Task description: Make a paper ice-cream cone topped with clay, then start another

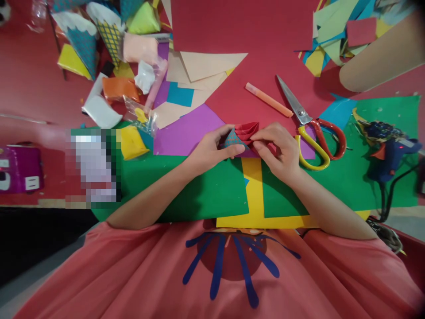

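Note:
My left hand is wrapped round a small blue-green patterned paper cone in front of my chest. Folded red paper fans out of the cone's opening in several layers. With thumb and fingers pinched together, my right hand holds the right edge of the red paper. Both hands are above purple and green sheets. Scissors with red and yellow handles lie just beyond my right hand, next to an orange marker.
Clay packets and patterned paper cones crowd the upper left. A blue glue gun stands at the right on a green sheet. A cardboard tube and paper scraps occupy the upper right.

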